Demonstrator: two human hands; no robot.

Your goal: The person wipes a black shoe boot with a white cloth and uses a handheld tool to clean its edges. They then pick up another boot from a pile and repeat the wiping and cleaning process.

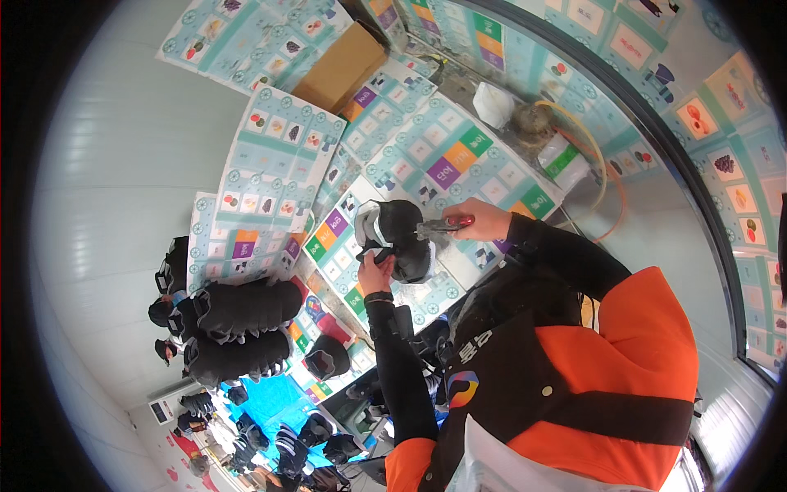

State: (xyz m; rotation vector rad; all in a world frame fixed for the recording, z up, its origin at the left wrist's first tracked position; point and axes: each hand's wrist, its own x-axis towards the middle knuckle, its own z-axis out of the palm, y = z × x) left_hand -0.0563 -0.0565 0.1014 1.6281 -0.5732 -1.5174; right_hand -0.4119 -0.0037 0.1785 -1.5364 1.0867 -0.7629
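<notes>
A black cap point(400, 220) with pale grey lining or edges lies on the printed sheets in front of me. My left hand point(376, 273) pinches the near left edge of the cap between thumb and fingers. Closed around a grey metal hand tool with a red handle point(459, 221), my right hand point(485, 220) comes in from the right. The tool's jaws or blades reach to the cap's right side; whether they bite into it cannot be made out.
Rows of stacked black caps point(250, 309) stand on the left, with a single cap point(327, 358) nearer. A cardboard box point(340, 67) lies at the back. On the far right are a white container point(493, 105) and a yellow hose point(602, 156). More caps rest around a blue sheet point(270, 402).
</notes>
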